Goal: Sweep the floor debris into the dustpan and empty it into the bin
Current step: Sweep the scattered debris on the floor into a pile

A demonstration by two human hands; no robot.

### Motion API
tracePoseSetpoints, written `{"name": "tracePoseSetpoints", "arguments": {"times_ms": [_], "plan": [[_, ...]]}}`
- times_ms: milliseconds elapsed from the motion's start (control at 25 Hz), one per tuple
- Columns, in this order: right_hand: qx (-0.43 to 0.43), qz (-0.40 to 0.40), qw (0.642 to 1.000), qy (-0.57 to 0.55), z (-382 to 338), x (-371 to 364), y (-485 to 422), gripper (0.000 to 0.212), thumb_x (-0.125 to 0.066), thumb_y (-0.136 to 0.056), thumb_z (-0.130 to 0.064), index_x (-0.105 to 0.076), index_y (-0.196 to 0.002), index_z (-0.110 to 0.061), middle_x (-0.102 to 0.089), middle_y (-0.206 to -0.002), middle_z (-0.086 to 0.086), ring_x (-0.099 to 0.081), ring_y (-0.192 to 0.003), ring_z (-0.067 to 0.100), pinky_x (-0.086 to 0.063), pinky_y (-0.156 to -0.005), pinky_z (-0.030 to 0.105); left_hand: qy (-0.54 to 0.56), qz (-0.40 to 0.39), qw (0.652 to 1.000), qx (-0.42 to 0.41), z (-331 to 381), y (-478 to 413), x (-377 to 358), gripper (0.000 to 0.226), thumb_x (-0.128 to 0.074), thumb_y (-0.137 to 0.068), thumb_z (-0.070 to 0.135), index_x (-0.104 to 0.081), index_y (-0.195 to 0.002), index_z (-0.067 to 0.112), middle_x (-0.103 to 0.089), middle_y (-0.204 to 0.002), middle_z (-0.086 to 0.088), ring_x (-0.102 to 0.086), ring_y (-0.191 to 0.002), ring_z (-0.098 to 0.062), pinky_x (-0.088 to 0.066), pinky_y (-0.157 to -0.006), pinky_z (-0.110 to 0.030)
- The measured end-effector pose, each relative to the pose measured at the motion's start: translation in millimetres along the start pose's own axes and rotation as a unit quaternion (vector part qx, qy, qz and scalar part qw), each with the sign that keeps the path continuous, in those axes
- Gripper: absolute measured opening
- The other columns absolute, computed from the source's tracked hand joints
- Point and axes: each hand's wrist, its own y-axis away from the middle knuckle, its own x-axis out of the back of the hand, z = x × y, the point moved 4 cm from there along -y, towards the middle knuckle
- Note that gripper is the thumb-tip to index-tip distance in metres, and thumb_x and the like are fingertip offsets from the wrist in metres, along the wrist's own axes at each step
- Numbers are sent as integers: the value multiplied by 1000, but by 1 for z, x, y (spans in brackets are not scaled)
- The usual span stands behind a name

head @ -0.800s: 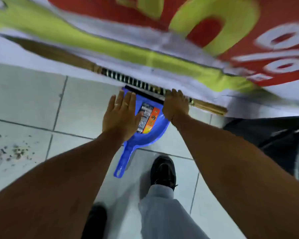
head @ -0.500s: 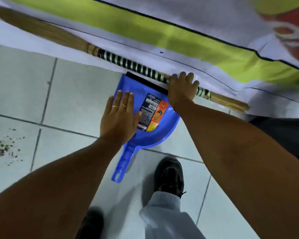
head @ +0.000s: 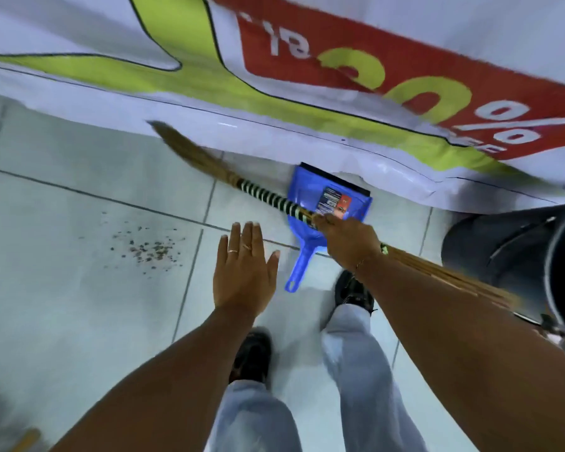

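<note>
A straw broom with a black-and-white striped wrap is lifted off the floor, and my right hand is closed around its handle. Its brush end points up and left, blurred. Under it a blue dustpan lies on the pale tiles, mouth toward the banner, handle pointing at my feet. My left hand hovers flat and open, fingers apart, just left of the dustpan handle and not touching it. A small scatter of dark debris lies on the tile to the left. A dark bin stands at the right.
A large white, green and red printed banner covers the floor or wall ahead, its edge right behind the dustpan. My two black shoes and grey trouser legs stand just below the dustpan. Another wooden stick end shows at the bottom left.
My right hand has closed on the broom and lifted it away from the banner edge, across the dustpan. My left hand has come off the dustpan and drawn back.
</note>
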Motion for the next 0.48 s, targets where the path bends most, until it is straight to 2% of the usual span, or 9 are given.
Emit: {"name": "tracePoseSetpoints", "arguments": {"times_ms": [240,400,480], "plan": [[-15,-62,998,-15,-101,-14,99,40,-30,-100,-18,-40,-138,-26,-58,-128,5,-58,-113,33,-48,-91,43,-44,25,999,-10,-57,83,54,62,-31,-87,40,-58,-122,-4,-65,-121,-22,-60,-116,-36,-45,-98,-50],[-45,-63,995,-70,-133,-32,154,48,-38,-95,-10,-35,-139,-28,-57,-122,5,-58,-106,33,-50,-81,41,-18,40,999,-8,-78,130,64,60,-34,-91,39,-52,-127,-4,-61,-127,-23,-54,-123,-37,-42,-102,-49],[-88,-50,989,-113,-131,-35,179,54,-42,-93,-10,-29,-144,-24,-58,-121,9,-56,-106,34,-49,-82,40,1,51,999,5,-83,156,64,57,-41,-93,37,-47,-132,-4,-56,-133,-23,-47,-129,-38,-37,-107,-49]]}}
